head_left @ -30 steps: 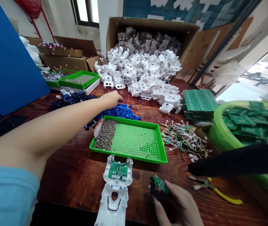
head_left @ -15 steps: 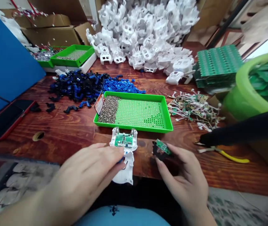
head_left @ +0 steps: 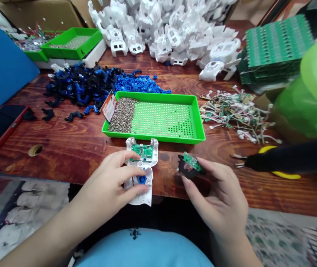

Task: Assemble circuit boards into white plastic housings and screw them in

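Note:
In front of me lies a white plastic shell in two parts. The far part (head_left: 155, 154) holds a green circuit board (head_left: 144, 151); the near part (head_left: 144, 198) has a round blue plastic piece (head_left: 141, 180) in it. My left hand (head_left: 114, 178) reaches over the shell with fingers apart. Its thumb and a finger lie either side of the blue piece; whether they press on it I cannot tell. To the right, my right hand (head_left: 219, 189) pinches a small green circuit board (head_left: 191, 161) together with a black curved bracket (head_left: 185, 169), just above the table edge.
Beyond the shell sits a green tray (head_left: 154, 139) with small screws (head_left: 122, 115). Black and blue brackets (head_left: 80, 83), blue rings (head_left: 139, 83), white shells (head_left: 161, 33) and wired boards (head_left: 233, 111) lie around. A dark tool (head_left: 286, 155) and yellow-handled pliers (head_left: 289, 175) are at right.
My left hand has drawn back and spread its fingers, uncovering the blue piece in the shell. My right hand still holds the board and bracket. The view has tilted slightly downward.

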Demonstrator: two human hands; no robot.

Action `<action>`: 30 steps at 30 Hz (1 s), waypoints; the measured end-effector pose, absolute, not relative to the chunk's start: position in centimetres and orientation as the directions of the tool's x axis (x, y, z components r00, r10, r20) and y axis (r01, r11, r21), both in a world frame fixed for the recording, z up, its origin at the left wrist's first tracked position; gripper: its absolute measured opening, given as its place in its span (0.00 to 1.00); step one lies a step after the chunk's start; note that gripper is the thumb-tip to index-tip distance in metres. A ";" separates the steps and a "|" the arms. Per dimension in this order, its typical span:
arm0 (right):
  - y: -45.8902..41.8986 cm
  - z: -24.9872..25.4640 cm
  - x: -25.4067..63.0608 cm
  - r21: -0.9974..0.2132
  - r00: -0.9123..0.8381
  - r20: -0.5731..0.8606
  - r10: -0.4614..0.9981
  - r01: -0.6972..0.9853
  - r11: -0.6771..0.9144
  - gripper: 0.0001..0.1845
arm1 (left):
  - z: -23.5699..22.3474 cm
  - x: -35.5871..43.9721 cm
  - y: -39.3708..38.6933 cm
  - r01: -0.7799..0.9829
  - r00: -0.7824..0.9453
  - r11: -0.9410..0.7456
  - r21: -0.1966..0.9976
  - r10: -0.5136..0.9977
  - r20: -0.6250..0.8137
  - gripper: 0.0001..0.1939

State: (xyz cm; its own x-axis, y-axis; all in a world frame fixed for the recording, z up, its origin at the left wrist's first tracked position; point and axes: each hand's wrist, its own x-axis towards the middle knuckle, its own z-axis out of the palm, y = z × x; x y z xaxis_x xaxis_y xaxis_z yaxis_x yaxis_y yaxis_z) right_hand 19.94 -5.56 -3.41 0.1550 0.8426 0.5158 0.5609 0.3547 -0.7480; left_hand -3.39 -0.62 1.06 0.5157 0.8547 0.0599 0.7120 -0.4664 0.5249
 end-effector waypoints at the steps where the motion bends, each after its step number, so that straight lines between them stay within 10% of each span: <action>1: -5.6 -3.4 19.9 -0.756 0.158 0.507 0.847 0.554 0.349 0.29 | 1.1 -3.3 -0.5 0.714 0.505 -0.437 0.547 0.862 0.031 0.10; 11: -5.8 -3.5 20.1 -0.793 0.153 0.443 0.884 0.527 0.306 0.32 | 2.0 -3.5 0.1 0.709 0.560 -0.453 0.540 0.828 -0.040 0.04; 30: -5.6 -3.2 20.0 -0.787 0.124 0.440 0.889 0.531 0.315 0.31 | 2.9 -2.8 0.7 0.527 0.836 -0.839 0.134 0.540 0.091 0.13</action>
